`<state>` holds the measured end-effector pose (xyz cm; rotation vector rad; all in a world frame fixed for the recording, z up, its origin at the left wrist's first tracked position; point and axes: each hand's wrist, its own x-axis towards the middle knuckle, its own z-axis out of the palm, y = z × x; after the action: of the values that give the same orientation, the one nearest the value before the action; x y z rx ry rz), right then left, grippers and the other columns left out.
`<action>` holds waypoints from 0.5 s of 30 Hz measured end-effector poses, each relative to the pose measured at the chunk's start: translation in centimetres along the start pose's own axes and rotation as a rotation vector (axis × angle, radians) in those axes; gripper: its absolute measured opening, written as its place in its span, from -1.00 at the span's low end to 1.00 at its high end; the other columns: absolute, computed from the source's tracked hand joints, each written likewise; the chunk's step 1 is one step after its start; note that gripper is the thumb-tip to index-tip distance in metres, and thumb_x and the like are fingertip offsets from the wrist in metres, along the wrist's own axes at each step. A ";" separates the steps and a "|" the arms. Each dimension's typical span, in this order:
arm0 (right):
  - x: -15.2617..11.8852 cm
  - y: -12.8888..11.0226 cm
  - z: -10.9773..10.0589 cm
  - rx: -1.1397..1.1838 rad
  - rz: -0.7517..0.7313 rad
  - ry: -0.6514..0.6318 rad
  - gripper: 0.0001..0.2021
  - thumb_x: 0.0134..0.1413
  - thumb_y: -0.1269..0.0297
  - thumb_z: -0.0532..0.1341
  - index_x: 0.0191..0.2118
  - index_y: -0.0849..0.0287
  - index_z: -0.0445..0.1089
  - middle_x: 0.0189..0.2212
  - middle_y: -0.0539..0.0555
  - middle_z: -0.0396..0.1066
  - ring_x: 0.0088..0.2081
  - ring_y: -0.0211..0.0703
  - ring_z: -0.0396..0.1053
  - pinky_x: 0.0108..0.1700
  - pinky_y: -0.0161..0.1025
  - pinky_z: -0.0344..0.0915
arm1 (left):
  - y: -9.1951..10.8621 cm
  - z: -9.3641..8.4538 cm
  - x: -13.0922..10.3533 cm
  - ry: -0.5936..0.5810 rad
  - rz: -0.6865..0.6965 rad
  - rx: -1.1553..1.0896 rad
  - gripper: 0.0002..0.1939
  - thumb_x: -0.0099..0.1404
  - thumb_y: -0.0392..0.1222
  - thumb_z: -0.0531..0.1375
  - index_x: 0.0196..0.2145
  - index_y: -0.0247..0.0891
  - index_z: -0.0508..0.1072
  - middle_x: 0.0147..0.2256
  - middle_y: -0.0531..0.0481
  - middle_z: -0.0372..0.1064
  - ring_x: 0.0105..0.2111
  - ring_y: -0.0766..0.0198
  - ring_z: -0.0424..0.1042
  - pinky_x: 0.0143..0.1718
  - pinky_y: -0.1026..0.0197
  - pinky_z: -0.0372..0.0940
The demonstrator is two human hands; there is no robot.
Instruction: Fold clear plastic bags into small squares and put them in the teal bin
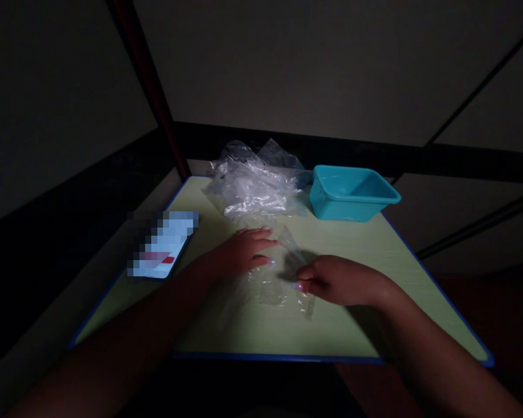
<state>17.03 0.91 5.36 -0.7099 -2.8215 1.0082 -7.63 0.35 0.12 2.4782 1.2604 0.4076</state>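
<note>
A clear plastic bag (270,290) lies spread on the table in front of me. My left hand (248,251) rests flat on it, fingers stretched out to the right. With thumb and fingers pinched together, my right hand (331,280) grips the bag's right edge, which is lifted a little off the tabletop. Just beyond my hands a heap of crumpled clear plastic bags (257,186) sits at the far side. The border between the heap and the flat bag is hard to make out.
A turquoise plastic basin (348,209) stands at the far right of the pale table (348,339), which has a blue rim. On the left lies a phone (165,244) with its screen lit and partly blurred. A wall (309,64) rises behind the table. The room is dim.
</note>
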 end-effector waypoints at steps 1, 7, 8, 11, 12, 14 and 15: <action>0.2 0.0 -0.1 -0.025 0.032 0.035 -0.70 0.23 0.31 0.12 -0.56 0.13 0.32 -0.70 -0.12 0.14 -0.64 -0.32 0.08 -0.52 -0.30 -0.02 | 0.2 0.0 0.0 -0.019 -0.013 0.043 -0.47 0.32 -0.03 0.17 0.20 -0.22 0.29 0.28 -0.28 0.06 0.30 -0.07 0.02 0.24 -0.15 -0.04; 1.8 -0.6 2.1 -0.005 -0.235 0.322 -0.70 0.28 0.28 0.06 0.05 0.28 0.30 0.03 0.30 0.34 0.11 0.00 0.25 0.10 -0.03 0.22 | 1.4 0.5 -0.2 -0.147 -0.104 0.218 -0.16 0.24 0.24 0.16 0.32 -0.25 0.05 0.35 -0.30 -0.20 0.35 -0.08 -0.21 0.27 -0.27 -0.26; 2.0 -0.5 2.7 0.000 -0.263 0.309 -0.60 0.29 0.27 0.05 0.19 0.28 0.18 0.15 0.33 0.24 0.24 0.00 0.10 0.21 0.01 0.12 | 1.6 0.5 -0.2 -0.161 -0.124 0.229 -0.13 0.23 0.24 0.16 0.33 -0.26 0.01 0.36 -0.32 -0.23 0.35 -0.09 -0.22 0.27 -0.26 -0.26; 2.3 0.1 4.3 -0.056 -0.157 0.214 -0.39 0.33 0.17 -0.02 0.38 0.28 -0.19 0.36 0.35 -0.16 0.38 0.02 -0.25 0.31 0.13 -0.10 | 2.0 0.2 -0.1 -0.203 -0.168 0.238 -0.06 0.20 0.24 0.17 0.35 -0.30 -0.06 0.36 -0.35 -0.29 0.35 -0.12 -0.24 0.26 -0.26 -0.23; 2.4 0.5 4.5 -0.094 -0.074 0.184 -0.36 0.34 0.14 -0.04 0.39 0.30 -0.25 0.38 0.38 -0.26 0.39 0.06 -0.34 0.31 0.17 -0.14 | 2.1 0.1 -0.1 -0.213 -0.173 0.237 -0.04 0.19 0.26 0.18 0.35 -0.31 -0.07 0.36 -0.35 -0.30 0.35 -0.12 -0.25 0.26 -0.27 -0.23; 2.5 1.0 4.5 -0.187 0.139 0.141 -0.32 0.33 0.06 -0.07 0.39 0.37 -0.26 0.38 0.42 -0.37 0.38 0.17 -0.44 0.30 0.24 -0.21 | 2.2 0.0 -0.1 -0.216 -0.173 0.239 0.00 0.16 0.31 0.17 0.36 -0.29 -0.09 0.36 -0.34 -0.31 0.36 -0.11 -0.26 0.26 -0.28 -0.24; 2.6 1.3 4.3 -0.235 0.251 0.129 -0.29 0.33 0.01 -0.08 0.39 0.40 -0.25 0.37 0.44 -0.39 0.37 0.23 -0.48 0.30 0.25 -0.22 | 2.1 0.0 -0.2 -0.212 -0.169 0.241 0.02 0.14 0.34 0.17 0.36 -0.27 -0.09 0.36 -0.34 -0.31 0.36 -0.11 -0.26 0.26 -0.28 -0.25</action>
<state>14.29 0.43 0.98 -1.1322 -2.8138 0.6322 -6.17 -0.96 0.99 2.4982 1.4874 -0.0519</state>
